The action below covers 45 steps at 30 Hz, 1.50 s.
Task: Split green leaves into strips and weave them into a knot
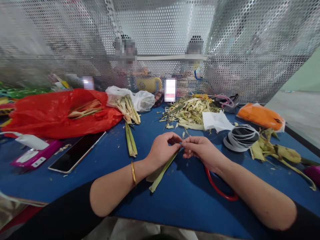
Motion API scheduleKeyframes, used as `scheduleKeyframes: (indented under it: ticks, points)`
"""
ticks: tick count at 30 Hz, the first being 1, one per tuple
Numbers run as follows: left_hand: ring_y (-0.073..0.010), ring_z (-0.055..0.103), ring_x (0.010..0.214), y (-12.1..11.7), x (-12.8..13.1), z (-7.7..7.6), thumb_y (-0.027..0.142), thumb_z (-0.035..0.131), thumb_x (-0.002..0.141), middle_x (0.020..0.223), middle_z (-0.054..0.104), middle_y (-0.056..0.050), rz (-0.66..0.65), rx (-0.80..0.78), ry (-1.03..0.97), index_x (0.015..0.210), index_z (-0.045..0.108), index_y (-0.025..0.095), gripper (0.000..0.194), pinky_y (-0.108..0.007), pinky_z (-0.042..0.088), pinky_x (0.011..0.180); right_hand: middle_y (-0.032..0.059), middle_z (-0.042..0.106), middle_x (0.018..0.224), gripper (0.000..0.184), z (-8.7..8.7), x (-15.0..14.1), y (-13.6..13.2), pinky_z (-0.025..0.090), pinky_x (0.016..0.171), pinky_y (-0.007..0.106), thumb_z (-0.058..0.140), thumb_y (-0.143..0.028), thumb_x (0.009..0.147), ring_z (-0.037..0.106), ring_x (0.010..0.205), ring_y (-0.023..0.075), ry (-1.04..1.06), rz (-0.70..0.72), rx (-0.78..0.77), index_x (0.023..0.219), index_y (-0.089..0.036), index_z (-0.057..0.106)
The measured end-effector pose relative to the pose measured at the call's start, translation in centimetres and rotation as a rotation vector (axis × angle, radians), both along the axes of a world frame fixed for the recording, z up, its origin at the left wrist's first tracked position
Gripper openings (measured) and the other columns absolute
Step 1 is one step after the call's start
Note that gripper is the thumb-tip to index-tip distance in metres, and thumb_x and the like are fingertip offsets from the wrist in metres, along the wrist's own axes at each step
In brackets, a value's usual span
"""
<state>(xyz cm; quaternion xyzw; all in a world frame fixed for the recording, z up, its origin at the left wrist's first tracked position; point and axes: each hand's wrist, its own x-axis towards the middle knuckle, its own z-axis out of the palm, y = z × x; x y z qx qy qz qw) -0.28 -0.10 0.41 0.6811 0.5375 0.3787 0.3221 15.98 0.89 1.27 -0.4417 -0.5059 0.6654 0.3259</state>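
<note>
Over the middle of the blue table, my left hand [163, 148] pinches a pale green husk strip [163, 175], whose wide end slants down below the wrist. My right hand [198, 148] is closed in a pinch beside it, fingertips almost meeting those of the left. A fine strand seems to pass between the fingertips, too thin to make out clearly. Small husk tips [185, 133] stick up just beyond the fingers. Beneath my right wrist lies a red loop handle [221, 190], the rest of that tool being hidden.
Spool of white cord [241, 138], orange packet [261, 116] and dried husks [287, 153] lie right. Husk scraps [192, 111] are heaped behind white paper [217, 120]. Leftward are a red bag [50, 113], phone [77, 151], purple power strip [37, 155] and husk bundle [131, 140]. Perforated screen [162, 26] behind.
</note>
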Motion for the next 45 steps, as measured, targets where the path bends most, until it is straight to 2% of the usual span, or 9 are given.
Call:
scheduleKeyframes:
  ticks: [6,11,15,22,30,39,45]
  points:
    - [-0.0143,0.062,0.07,0.0,0.2,-0.6,0.017,0.058,0.071,0.075,0.071,-0.001,-0.051,-0.091,-0.045,0.078,0.07,0.016,0.014,-0.022,0.044,0.065,-0.0022,0.06,0.055,0.019,0.0,-0.1,-0.1,0.041,0.053,0.021,0.07,-0.031,0.067,0.059,0.051,0.0092,-0.013,0.01,0.067,0.069,-0.014,0.062]
    - [-0.0144,0.06,0.067,0.1,-0.1,-1.0,0.023,0.057,0.075,0.071,0.069,-0.001,-0.072,-0.079,0.017,0.074,0.07,0.017,0.014,-0.022,0.04,0.06,-0.003,0.06,0.056,0.017,-0.1,-0.2,0.1,0.043,0.054,0.021,0.067,-0.03,0.07,0.059,0.052,0.0085,-0.018,0.0,0.12,0.071,-0.015,0.061]
    - [-0.0147,0.058,0.067,0.3,-0.3,-0.6,0.029,0.058,0.076,0.07,0.068,-0.001,-0.065,-0.081,0.026,0.072,0.069,0.017,0.016,-0.023,0.039,0.061,-0.0041,0.061,0.058,0.011,-0.4,0.0,0.5,0.048,0.054,0.022,0.064,-0.025,0.072,0.059,0.05,0.0091,-0.121,-0.034,0.192,0.079,-0.016,0.06]
    - [-0.0118,0.055,0.065,0.3,-0.1,0.2,0.028,0.06,0.077,0.069,0.065,0.0,-0.053,-0.172,-0.115,0.072,0.067,0.015,0.015,-0.021,0.039,0.06,-0.004,0.058,0.056,0.01,-1.2,0.3,0.9,0.047,0.05,0.02,0.055,-0.016,0.077,0.061,0.05,0.0101,-0.335,0.075,0.276,0.083,-0.014,0.063]
    - [-0.007,0.047,0.045,0.1,0.1,-0.2,0.03,0.061,0.076,0.053,0.054,0.003,-0.059,-0.453,-0.382,0.077,0.061,0.013,0.017,-0.017,0.033,0.041,-0.0046,0.058,0.056,0.009,-0.8,0.1,0.9,0.049,0.052,0.022,0.053,-0.013,0.077,0.059,0.048,0.0095,-0.271,0.075,0.221,0.082,-0.014,0.061]
    - [-0.005,0.046,0.041,-0.1,0.2,0.4,0.031,0.063,0.076,0.052,0.055,0.002,-0.073,-0.484,-0.441,0.073,0.059,0.014,0.018,-0.015,0.032,0.038,-0.0044,0.058,0.053,0.015,-0.4,0.1,0.8,0.045,0.05,0.02,0.049,-0.008,0.077,0.059,0.048,0.0099,-0.335,0.087,0.231,0.078,-0.015,0.061]
    - [-0.0051,0.049,0.044,0.0,0.2,0.4,0.029,0.063,0.076,0.061,0.06,0.001,-0.059,-0.509,-0.48,0.075,0.056,0.015,0.016,-0.014,0.035,0.038,-0.005,0.058,0.053,0.018,-0.7,0.2,0.9,0.044,0.05,0.018,0.048,-0.007,0.076,0.06,0.049,0.009,-0.328,0.105,0.247,0.082,-0.015,0.062]
